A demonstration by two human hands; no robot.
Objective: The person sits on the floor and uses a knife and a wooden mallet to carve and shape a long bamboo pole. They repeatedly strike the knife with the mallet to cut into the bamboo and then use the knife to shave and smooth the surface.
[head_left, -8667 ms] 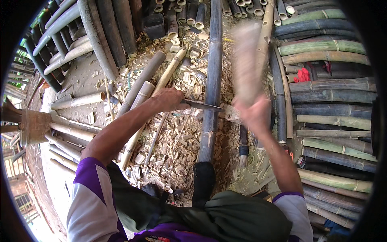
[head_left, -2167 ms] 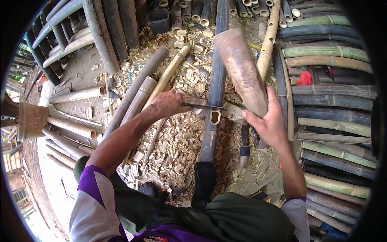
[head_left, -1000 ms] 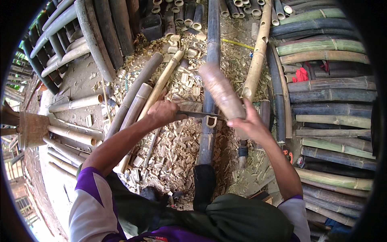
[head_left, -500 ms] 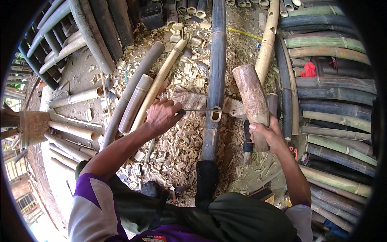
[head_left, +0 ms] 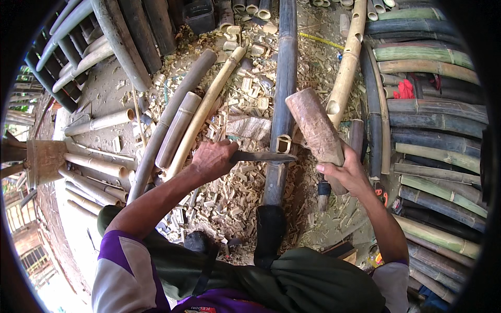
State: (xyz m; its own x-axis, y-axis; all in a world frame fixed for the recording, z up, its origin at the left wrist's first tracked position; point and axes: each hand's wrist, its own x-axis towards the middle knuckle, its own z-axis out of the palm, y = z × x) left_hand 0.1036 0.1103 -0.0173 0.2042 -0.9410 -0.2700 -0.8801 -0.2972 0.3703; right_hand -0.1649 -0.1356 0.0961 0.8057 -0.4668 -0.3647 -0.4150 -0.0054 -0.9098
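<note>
Lying lengthwise before me: one dark bamboo pole, its near end at my black boot. Cut into its upper face, one squarish hole, pale-rimmed; none showed there in the earliest view.

Item: one knife, its handle in my left hand, fingers closed round it. Half a second ago the blade crossed the hole's far edge, nearly edge-on; now it crosses the pole just below the hole, broad side showing. Whether it touches, I cannot tell.

Item: one thick wooden club, its lower end gripped by my right hand; its top now leans farther left, beside the pole.

Around these: a wooden block left of the pole; chips, scattered thickly; a brush below the club; pale holed bamboo beyond; stacked bamboo, far right.
</note>
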